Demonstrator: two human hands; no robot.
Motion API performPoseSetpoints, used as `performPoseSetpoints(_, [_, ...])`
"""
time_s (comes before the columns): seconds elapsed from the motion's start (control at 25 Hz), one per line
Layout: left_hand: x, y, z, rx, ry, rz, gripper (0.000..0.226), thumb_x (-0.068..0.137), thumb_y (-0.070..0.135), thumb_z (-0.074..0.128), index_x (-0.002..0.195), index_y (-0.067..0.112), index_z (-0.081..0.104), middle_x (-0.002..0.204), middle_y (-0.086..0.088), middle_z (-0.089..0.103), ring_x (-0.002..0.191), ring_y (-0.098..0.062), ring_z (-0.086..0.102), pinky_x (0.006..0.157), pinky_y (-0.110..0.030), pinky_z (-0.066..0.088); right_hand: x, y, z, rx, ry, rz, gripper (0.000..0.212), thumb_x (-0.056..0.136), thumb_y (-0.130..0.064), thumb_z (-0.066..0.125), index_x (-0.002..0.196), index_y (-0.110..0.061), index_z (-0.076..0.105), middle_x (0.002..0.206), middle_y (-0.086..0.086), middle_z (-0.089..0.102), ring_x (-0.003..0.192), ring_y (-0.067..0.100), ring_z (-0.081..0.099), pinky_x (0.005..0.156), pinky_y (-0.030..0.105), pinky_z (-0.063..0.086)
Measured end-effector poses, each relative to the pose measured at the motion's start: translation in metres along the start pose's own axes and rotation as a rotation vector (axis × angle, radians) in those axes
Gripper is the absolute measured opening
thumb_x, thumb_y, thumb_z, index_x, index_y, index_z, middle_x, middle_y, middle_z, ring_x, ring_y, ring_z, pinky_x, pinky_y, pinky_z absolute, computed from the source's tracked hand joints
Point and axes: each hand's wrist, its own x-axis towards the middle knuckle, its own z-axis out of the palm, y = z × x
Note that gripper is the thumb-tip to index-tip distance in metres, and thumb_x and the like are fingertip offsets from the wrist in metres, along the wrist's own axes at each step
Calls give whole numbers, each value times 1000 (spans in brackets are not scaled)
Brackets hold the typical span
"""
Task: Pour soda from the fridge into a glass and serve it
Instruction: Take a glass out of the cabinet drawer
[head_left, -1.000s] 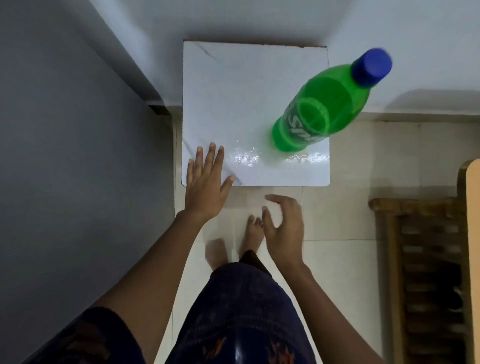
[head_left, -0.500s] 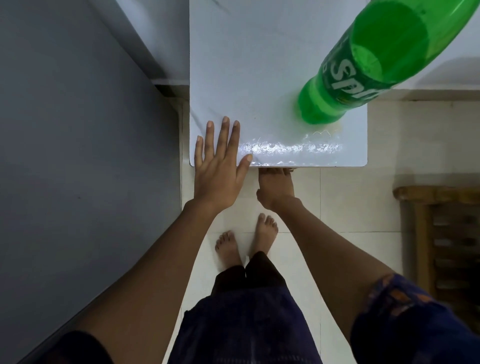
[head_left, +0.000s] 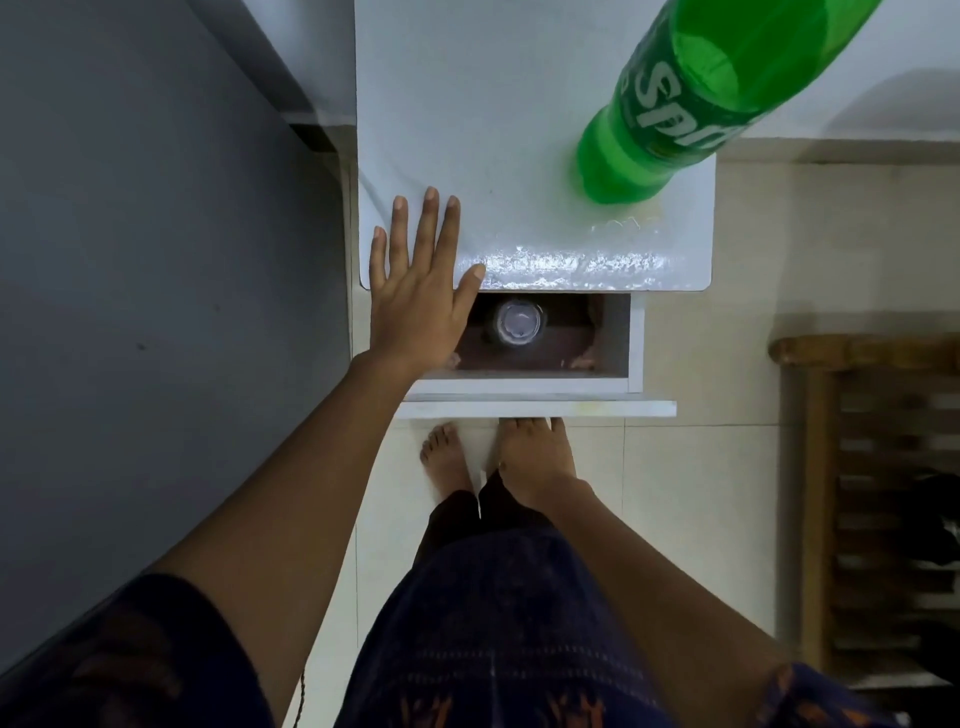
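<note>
With the left hand (head_left: 415, 291) spread flat bracing the white cabinet top (head_left: 483, 104), the right hand (head_left: 535, 462), gripping the drawer front (head_left: 535, 409), should pull evenly, exposing the upturned glass (head_left: 517, 321) without shaking the green Sprite bottle (head_left: 675, 104)

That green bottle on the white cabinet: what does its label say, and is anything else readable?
"Spri", white letters on the green bottle; the rest of the word is cut off.
Small print beside it: too blurred to read.
Clear glass in the open drawer: no text.

Wooden slatted rack (head_left: 878, 499) right, on tiled floor (head_left: 701, 519).
</note>
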Motion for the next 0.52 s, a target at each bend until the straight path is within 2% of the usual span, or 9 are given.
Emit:
performPoseSetpoints(0.16, [1,0,1,-5,-2,4,65,99,52,20,154,21,4,163,-3,0,150,-29,-5,118,-43,-6,-29,-1,-1,227,75,-40,43,91,-23,54,131,-8,51,133,12,56,125,31,47,110,39,32])
performPoseSetpoints(0.28, [2,0,0,-11,-6,1,65,99,51,20,154,21,3,163,-2,0,150,-28,-6,118,-43,-6,-62,-9,-22,463,315,-84,28,91,-25,54,114,-14,64,107,5,69,102,27,59,87,35,48])
performPoseSetpoints(0.36, [1,0,-1,-14,-13,-1,65,99,51,20,154,22,2,163,-2,-2,150,-28,-7,118,-43,-7,-75,-15,-41,623,527,-53,25,92,-32,48,101,-19,67,91,-3,67,88,18,58,68,27,46])
performPoseSetpoints(0.44, [1,0,-2,-19,-18,-1,65,99,51,20,154,22,1,163,-2,-2,149,-28,-8,118,-43,-7,-58,-15,-60,700,696,24,23,93,-32,54,105,-16,64,96,0,63,89,18,53,68,26,43])
performPoseSetpoints(0.52, [1,1,-2,-14,-24,-2,65,100,51,21,154,21,0,163,-2,-4,149,-28,-10,117,-43,-9,-20,-11,-72,645,658,141,43,90,-31,63,128,-12,53,119,8,55,105,24,49,83,33,47])
